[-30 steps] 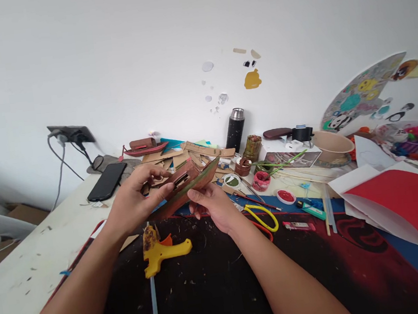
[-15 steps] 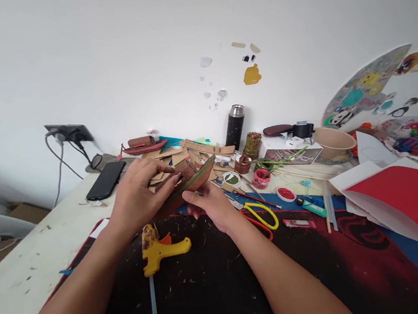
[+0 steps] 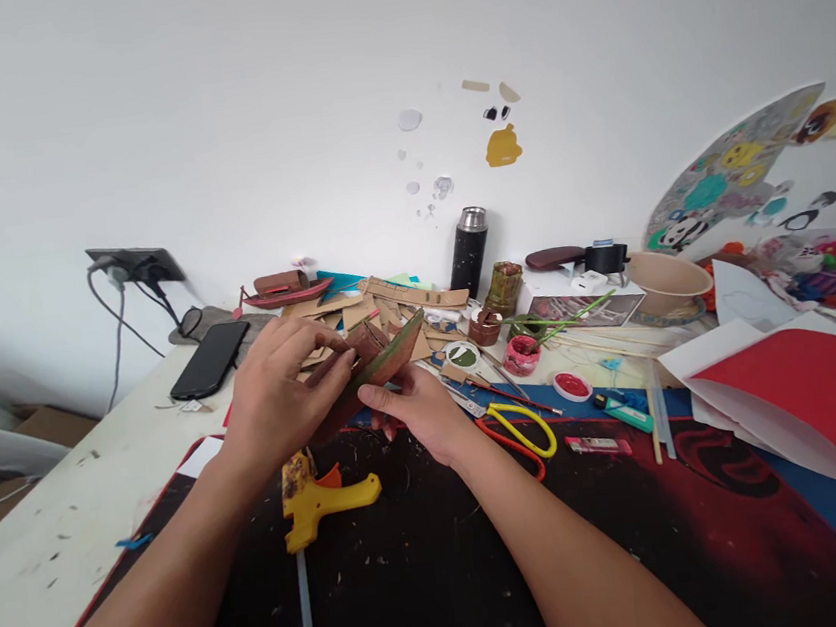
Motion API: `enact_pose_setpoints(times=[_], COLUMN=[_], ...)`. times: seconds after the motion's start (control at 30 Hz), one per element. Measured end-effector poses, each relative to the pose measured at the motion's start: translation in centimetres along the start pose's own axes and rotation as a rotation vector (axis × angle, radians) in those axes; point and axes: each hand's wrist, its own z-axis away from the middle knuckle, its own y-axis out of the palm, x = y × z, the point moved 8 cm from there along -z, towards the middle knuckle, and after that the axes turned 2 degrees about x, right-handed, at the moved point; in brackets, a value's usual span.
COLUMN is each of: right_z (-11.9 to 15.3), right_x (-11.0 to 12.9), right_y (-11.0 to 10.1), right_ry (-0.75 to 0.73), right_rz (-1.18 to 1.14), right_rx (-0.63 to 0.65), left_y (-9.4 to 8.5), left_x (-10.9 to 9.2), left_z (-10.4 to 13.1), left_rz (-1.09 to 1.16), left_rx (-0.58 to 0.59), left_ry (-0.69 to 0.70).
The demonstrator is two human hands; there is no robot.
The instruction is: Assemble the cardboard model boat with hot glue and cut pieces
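Observation:
A small brown model boat (image 3: 391, 355) with a green edge is held up at a tilt over the black mat. My left hand (image 3: 282, 379) grips it from the left, thumb and fingers pinched near the brown curved piece on top. From below and the right, my right hand (image 3: 418, 409) supports the hull, its thumb along the near side. The left hand hides much of the boat's near end. Under the hands lies a yellow hot glue gun (image 3: 319, 501) with a clear glue stick coming out of its back.
Yellow-and-red-handled scissors (image 3: 522, 429) lie right of my right hand. Behind are cardboard scraps (image 3: 416, 294), a red model boat (image 3: 287, 293), paint pots (image 3: 522, 355) and a black flask (image 3: 469, 252). A phone (image 3: 210, 360) is at left, red paper (image 3: 804, 390) at right.
The boat has shifted slightly left and turned a little in my hands. My left thumb has moved a little. Both hands keep their hold.

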Motion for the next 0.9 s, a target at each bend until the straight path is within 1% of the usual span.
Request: enact_pose_setpoints(times=[0.13, 0.63, 0.9], right_z=[0.09, 0.17, 0.20], right_x=[0.15, 0.17, 0.32], right_y=[0.14, 0.21, 0.27], right_ry=[0.002, 0.016, 0.020], right_rz=[0.006, 0.025, 0.029], right_rx=[0.002, -0.003, -0.008], left_y=[-0.01, -0.07, 0.03], left_x=[0.07, -0.46, -0.29], left_z=[-0.02, -0.03, 0.00], left_rz=[0.005, 0.015, 0.020], left_rx=[0.002, -0.015, -0.003], left_ry=[-0.032, -0.007, -0.015])
